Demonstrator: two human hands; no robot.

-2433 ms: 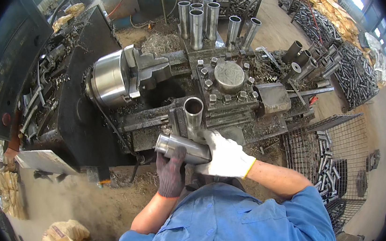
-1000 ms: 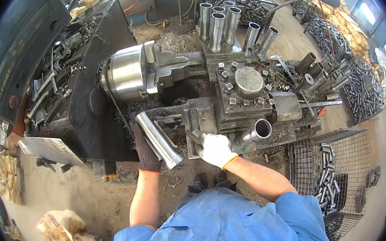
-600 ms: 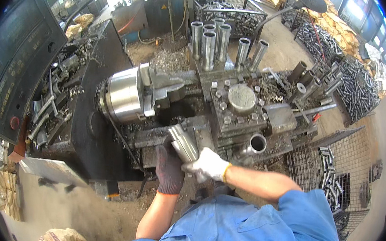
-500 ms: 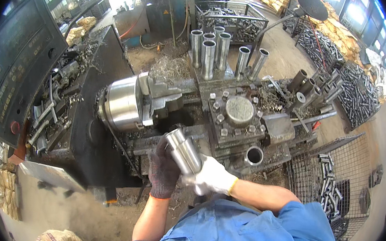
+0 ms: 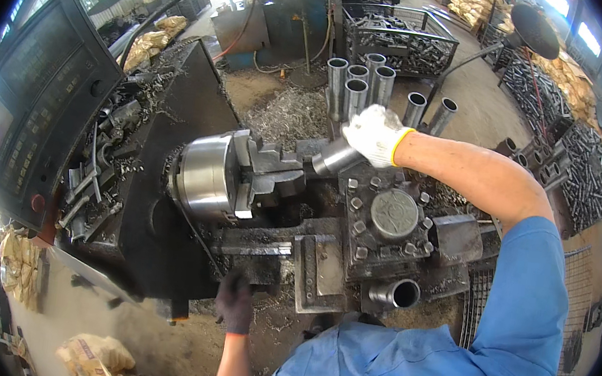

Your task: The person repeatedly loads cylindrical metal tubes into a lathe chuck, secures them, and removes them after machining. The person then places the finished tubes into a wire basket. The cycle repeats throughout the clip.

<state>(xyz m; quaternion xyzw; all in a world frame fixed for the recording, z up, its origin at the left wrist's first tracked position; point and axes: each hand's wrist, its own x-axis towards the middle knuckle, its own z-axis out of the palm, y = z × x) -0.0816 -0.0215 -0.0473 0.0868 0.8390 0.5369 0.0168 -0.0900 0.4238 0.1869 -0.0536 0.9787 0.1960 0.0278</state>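
My right hand (image 5: 376, 136), in a white glove, is closed round one end of a shiny metal tube (image 5: 337, 157). The tube lies tilted, its other end pointing left toward the jaws of the lathe chuck (image 5: 208, 175). Just behind that hand, several metal tubes (image 5: 356, 91) stand upright in a cluster. My left hand (image 5: 234, 303), in a dark glove, is low at the front of the lathe, below the chuck; motion blur hides its fingers. To the right of the chuck sits the square tool post (image 5: 393, 214) with bolts round its top.
A control panel (image 5: 38, 109) stands at the left. Near my body, a short tube (image 5: 405, 293) sticks out below the tool post. Metal shavings (image 5: 290, 113) pile up behind the chuck. Wire bins (image 5: 404, 41) of metal parts stand at the back, and a lamp (image 5: 536, 31) hangs at the upper right.
Both hands were together on a metal tube in front of the chuck. My right hand has carried a tube away toward the standing tubes; my left hand has dropped lower. The view has shifted.
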